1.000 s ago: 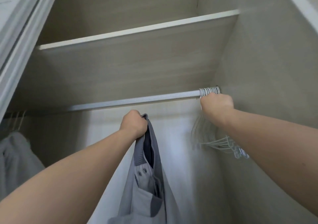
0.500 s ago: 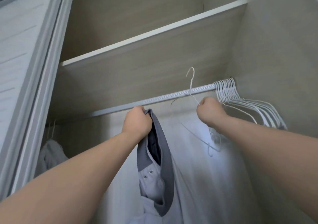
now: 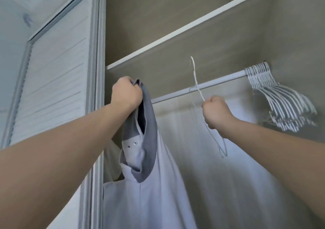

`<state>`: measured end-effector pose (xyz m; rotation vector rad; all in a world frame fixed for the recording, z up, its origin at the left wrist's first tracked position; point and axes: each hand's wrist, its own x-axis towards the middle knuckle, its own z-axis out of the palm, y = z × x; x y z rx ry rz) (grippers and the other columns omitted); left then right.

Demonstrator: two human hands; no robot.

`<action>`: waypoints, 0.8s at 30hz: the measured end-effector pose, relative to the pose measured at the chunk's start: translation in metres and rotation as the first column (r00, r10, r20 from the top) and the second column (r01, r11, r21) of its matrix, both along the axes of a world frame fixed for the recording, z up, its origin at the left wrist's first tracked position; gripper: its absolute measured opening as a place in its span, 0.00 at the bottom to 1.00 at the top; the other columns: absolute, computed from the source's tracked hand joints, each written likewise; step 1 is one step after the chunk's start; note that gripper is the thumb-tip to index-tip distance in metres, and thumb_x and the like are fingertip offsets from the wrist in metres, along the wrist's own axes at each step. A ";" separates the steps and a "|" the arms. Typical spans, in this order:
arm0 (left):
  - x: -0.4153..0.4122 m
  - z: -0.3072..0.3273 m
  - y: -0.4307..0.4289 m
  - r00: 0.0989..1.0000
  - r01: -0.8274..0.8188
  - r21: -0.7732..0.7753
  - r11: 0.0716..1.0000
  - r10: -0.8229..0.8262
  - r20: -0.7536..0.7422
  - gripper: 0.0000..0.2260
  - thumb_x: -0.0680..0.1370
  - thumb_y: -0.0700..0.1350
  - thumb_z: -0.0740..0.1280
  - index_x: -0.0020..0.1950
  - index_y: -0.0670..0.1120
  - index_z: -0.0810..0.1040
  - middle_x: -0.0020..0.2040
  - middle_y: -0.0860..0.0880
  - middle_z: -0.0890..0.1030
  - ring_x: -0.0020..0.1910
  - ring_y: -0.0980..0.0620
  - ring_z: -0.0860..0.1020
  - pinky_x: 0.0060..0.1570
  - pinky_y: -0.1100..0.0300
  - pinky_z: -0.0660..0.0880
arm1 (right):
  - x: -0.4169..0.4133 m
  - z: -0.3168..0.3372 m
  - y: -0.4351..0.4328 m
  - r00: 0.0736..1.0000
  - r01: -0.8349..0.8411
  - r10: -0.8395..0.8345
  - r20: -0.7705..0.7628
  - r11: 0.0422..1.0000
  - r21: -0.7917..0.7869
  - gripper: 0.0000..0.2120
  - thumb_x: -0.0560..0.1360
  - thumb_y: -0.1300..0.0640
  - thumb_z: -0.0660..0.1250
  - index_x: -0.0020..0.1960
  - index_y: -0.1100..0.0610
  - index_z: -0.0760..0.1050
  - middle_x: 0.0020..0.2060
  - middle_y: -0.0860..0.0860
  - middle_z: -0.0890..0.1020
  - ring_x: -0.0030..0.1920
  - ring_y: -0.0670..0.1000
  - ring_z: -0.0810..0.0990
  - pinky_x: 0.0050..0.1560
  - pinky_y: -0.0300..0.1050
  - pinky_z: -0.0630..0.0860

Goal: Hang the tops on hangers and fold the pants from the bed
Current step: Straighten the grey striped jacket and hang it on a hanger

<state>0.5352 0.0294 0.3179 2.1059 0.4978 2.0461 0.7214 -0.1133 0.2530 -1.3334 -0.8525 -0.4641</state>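
We've got the left hand (image 3: 126,92) fisted tight on the collar of the grey top (image 3: 149,184), which hangs below the left end of the rail (image 3: 219,83), and the right hand (image 3: 217,111) clenched round a white hanger (image 3: 195,77) crossing mid-rail (spare hangers (image 3: 281,102) bunched at the rail's right end).

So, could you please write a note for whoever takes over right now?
Left hand grips the top by its collar, raised beside the rail.
Right hand grips one hanger, its hook above the rail.
Spare hangers bunch at the rail's right end.
Done: hanger and top in hand.
Left: slip the top onto the hanger and hang it; no pants in view.
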 end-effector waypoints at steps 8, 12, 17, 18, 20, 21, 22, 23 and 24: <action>-0.125 0.014 -0.060 0.969 -0.235 0.005 0.972 0.234 0.080 0.14 0.81 0.43 0.61 0.35 0.44 0.68 0.33 0.47 0.72 0.32 0.51 0.70 0.28 0.58 0.62 | -0.093 0.015 -0.015 0.960 -0.264 0.257 0.110 0.963 0.057 0.08 0.78 0.60 0.56 0.43 0.53 0.71 0.32 0.53 0.70 0.31 0.53 0.68 0.31 0.41 0.62; -0.193 0.018 -0.112 0.897 -0.431 -0.007 0.902 0.429 0.107 0.13 0.82 0.43 0.60 0.37 0.44 0.68 0.32 0.49 0.70 0.30 0.54 0.67 0.28 0.60 0.60 | -0.148 0.014 -0.033 0.890 -0.446 0.438 0.127 0.894 0.043 0.08 0.79 0.59 0.59 0.41 0.53 0.71 0.27 0.51 0.68 0.26 0.52 0.66 0.26 0.37 0.61; -0.291 0.016 -0.190 0.765 -0.620 -0.073 0.781 0.622 0.166 0.19 0.84 0.44 0.59 0.32 0.45 0.63 0.30 0.47 0.66 0.28 0.52 0.65 0.26 0.61 0.61 | -0.225 -0.010 -0.062 0.700 -0.714 0.709 0.081 0.699 0.049 0.07 0.78 0.58 0.59 0.42 0.53 0.73 0.26 0.50 0.69 0.24 0.50 0.65 0.25 0.35 0.58; -0.311 0.014 -0.206 0.734 -0.651 -0.098 0.753 0.657 0.171 0.19 0.84 0.44 0.59 0.32 0.45 0.63 0.30 0.47 0.66 0.28 0.52 0.65 0.25 0.63 0.60 | -0.242 -0.019 -0.069 0.651 -0.759 0.756 0.069 0.649 0.053 0.08 0.78 0.59 0.59 0.41 0.53 0.73 0.26 0.49 0.69 0.23 0.49 0.65 0.25 0.36 0.58; -0.347 0.008 -0.236 0.679 -0.696 -0.161 0.700 0.714 0.172 0.18 0.83 0.43 0.59 0.32 0.46 0.63 0.30 0.47 0.65 0.28 0.51 0.64 0.26 0.62 0.60 | -0.275 -0.037 -0.084 0.541 -0.840 0.840 0.024 0.539 0.068 0.09 0.79 0.59 0.59 0.41 0.53 0.74 0.24 0.49 0.68 0.19 0.47 0.63 0.23 0.35 0.58; -0.365 0.005 -0.250 0.661 -0.708 -0.187 0.682 0.732 0.168 0.18 0.82 0.41 0.59 0.32 0.46 0.63 0.30 0.47 0.65 0.28 0.50 0.64 0.27 0.60 0.60 | -0.292 -0.045 -0.092 0.487 -0.871 0.873 0.001 0.486 0.070 0.09 0.80 0.59 0.59 0.42 0.53 0.74 0.23 0.48 0.67 0.19 0.47 0.63 0.23 0.36 0.57; -0.382 0.001 -0.265 0.647 -0.716 -0.207 0.666 0.745 0.161 0.17 0.82 0.40 0.60 0.32 0.46 0.63 0.30 0.47 0.65 0.29 0.50 0.64 0.28 0.59 0.60 | -0.308 -0.052 -0.101 0.435 -0.898 0.900 -0.019 0.435 0.064 0.09 0.80 0.59 0.59 0.43 0.53 0.74 0.22 0.47 0.67 0.19 0.46 0.62 0.24 0.36 0.57; -0.398 -0.004 -0.279 0.632 -0.728 -0.221 0.649 0.760 0.152 0.17 0.81 0.39 0.60 0.32 0.46 0.64 0.30 0.47 0.65 0.29 0.49 0.65 0.29 0.57 0.61 | -0.324 -0.058 -0.110 0.388 -0.920 0.921 -0.030 0.389 0.056 0.09 0.80 0.59 0.59 0.44 0.53 0.74 0.22 0.47 0.67 0.19 0.46 0.62 0.25 0.37 0.57; -0.414 -0.009 -0.294 0.611 -0.744 -0.232 0.627 0.778 0.145 0.17 0.80 0.39 0.60 0.32 0.46 0.64 0.30 0.47 0.65 0.29 0.48 0.65 0.30 0.57 0.61 | -0.340 -0.064 -0.119 0.344 -0.937 0.938 -0.035 0.345 0.049 0.08 0.80 0.60 0.59 0.44 0.54 0.74 0.22 0.46 0.67 0.19 0.45 0.63 0.25 0.37 0.58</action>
